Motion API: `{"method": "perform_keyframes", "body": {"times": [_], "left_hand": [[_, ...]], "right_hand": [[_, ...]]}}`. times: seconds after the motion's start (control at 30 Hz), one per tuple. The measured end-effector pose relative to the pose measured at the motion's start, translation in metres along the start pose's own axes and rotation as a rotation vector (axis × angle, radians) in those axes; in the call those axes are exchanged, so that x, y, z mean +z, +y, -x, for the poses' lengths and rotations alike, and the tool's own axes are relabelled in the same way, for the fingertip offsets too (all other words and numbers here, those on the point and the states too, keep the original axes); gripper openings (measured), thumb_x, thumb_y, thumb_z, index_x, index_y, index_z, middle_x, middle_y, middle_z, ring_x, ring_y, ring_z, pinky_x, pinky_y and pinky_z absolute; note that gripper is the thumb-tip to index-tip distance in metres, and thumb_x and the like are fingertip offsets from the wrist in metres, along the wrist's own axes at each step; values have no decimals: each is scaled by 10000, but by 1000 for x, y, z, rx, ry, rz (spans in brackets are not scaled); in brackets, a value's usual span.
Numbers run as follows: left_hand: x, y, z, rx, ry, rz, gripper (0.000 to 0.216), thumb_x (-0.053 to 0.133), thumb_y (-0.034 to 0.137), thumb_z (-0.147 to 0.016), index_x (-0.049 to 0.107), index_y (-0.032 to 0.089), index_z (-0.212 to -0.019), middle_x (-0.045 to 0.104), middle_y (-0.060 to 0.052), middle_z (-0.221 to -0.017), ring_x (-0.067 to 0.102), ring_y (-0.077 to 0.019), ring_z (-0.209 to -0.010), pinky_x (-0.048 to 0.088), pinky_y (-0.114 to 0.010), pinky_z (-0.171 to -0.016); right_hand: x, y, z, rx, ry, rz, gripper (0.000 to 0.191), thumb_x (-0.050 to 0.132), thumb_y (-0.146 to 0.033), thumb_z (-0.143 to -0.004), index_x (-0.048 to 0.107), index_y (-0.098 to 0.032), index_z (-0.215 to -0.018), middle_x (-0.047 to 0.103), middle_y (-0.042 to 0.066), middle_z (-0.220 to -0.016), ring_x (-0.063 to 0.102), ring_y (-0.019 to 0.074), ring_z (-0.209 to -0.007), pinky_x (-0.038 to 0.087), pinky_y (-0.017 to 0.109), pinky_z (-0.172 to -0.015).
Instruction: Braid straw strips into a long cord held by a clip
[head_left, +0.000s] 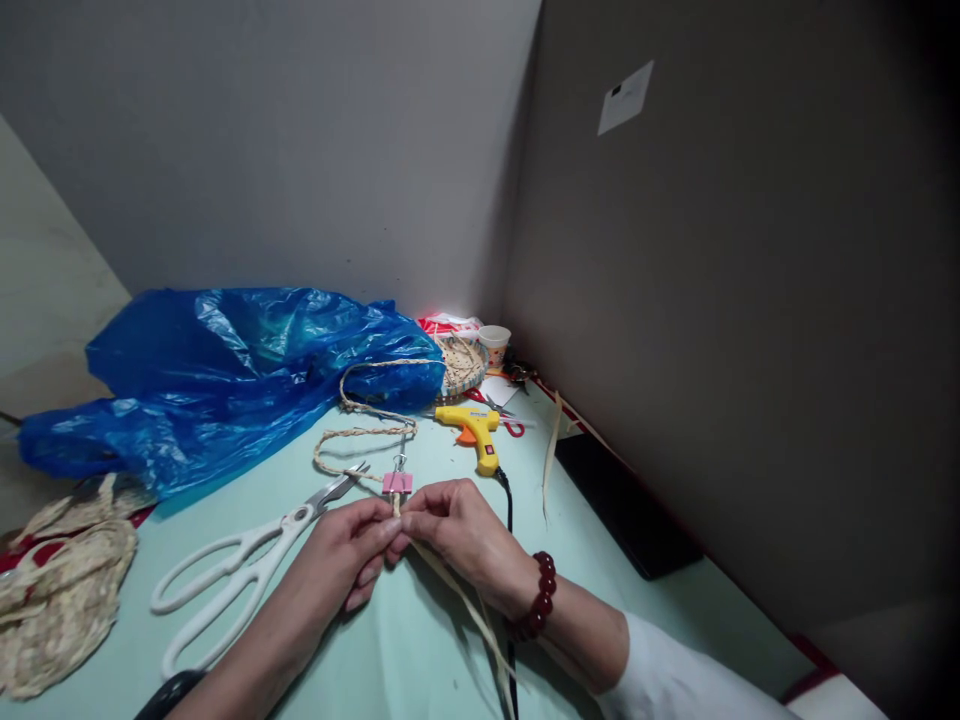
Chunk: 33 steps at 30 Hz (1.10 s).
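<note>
Both hands meet at a pale straw braid [397, 505] just below a pink binder clip [397, 484]. My left hand [351, 548] pinches the braid from the left, thumb against it. From the right, my right hand [457, 530] pinches it too, fingertips nearly touching the left ones. Loose straw strands [469, 605] trail from beneath my right hand toward the front edge. Beyond the clip, the finished braided cord [360, 432] winds back over the cloth to the blue bag. White-handled scissors [259, 560] lie by my left forearm, blades partly apart.
A yellow glue gun [472, 425] with a black cable lies behind my right hand. A blue plastic bag [247, 370] covers the back left. Woven straw pieces [67, 600] are at left. A paper cup [494, 345] stands at the back; a black flat object [626, 505] lies at right.
</note>
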<state>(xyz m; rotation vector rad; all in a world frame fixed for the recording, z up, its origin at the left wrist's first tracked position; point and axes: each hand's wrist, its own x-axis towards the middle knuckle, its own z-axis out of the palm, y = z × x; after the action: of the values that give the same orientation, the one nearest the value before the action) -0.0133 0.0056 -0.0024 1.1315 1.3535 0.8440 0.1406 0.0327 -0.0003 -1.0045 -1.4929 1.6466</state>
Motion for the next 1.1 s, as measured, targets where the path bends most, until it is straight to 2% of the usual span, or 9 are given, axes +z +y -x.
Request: {"method": "perform_keyframes", "body": {"times": [0.2,0.4,0.5,0.63,0.73,0.83,0.97,1.03,1.1], "left_hand": [[-2,-4,0,39,23,-107,290,568,442,-770,570,165,-685,423,89,-472,291,-39,-307,170,-185,-336],[-3,3,6,182,134,-465,238,550,335,-782,497,199,-594,397,64,-536,371,-126,-529,240,-241,-497],[-1,4,6,173,130,-435,232,551,329,-757,466,209,-578,369,65,-543,355,-143,-567,235,-258,-530],[4,1,4,144,153,-326,243,555,337,-728,437,213,-555,373,65,-539,342,-132,-553,230,-246,-512],[7,-3,4,62,114,-175,282,531,407,-738,402,232,-559,324,96,-467,275,-94,-420,186,-222,-413],[8,-5,4,-22,48,-14,281,517,478,-741,438,238,-617,245,141,-418,144,-59,-344,136,-196,-335],[5,-3,8,-32,27,103,302,590,486,-728,482,213,-654,302,138,-416,186,-35,-340,152,-165,-330],[3,-1,9,-39,29,125,297,616,459,-730,491,202,-647,333,129,-416,213,-27,-335,142,-159,-338],[1,2,11,-41,30,144,285,630,434,-733,507,192,-648,338,126,-423,205,-22,-344,125,-158,-349]], "right_hand": [[-4,-9,4,-108,-32,397,219,519,-128,-786,717,-147,-693,712,32,-695,568,122,-650,386,207,-640],[1,-14,15,-244,104,994,179,526,-172,-807,672,-159,-704,674,60,-657,535,141,-584,239,264,-543],[5,-15,21,-281,130,1146,182,509,-186,-834,625,-165,-695,653,58,-647,527,142,-559,200,295,-539],[12,-15,29,-394,127,1255,103,501,-149,-834,601,-173,-824,660,50,-750,578,183,-656,228,315,-567],[20,-9,32,-493,81,1344,99,558,-152,-799,584,-152,-894,656,62,-804,593,216,-701,256,321,-557],[29,4,31,-634,118,1443,56,563,-118,-811,577,-136,-862,638,67,-753,580,213,-652,279,315,-528],[34,11,33,-806,153,1529,111,514,-45,-809,600,-106,-845,628,82,-711,555,211,-605,296,312,-508],[31,3,34,-754,91,1410,91,531,-122,-839,618,-113,-864,647,82,-738,561,203,-621,321,310,-532],[23,-11,33,-584,58,1160,178,529,-274,-896,640,-149,-836,662,53,-729,560,169,-620,342,288,-564]]}}
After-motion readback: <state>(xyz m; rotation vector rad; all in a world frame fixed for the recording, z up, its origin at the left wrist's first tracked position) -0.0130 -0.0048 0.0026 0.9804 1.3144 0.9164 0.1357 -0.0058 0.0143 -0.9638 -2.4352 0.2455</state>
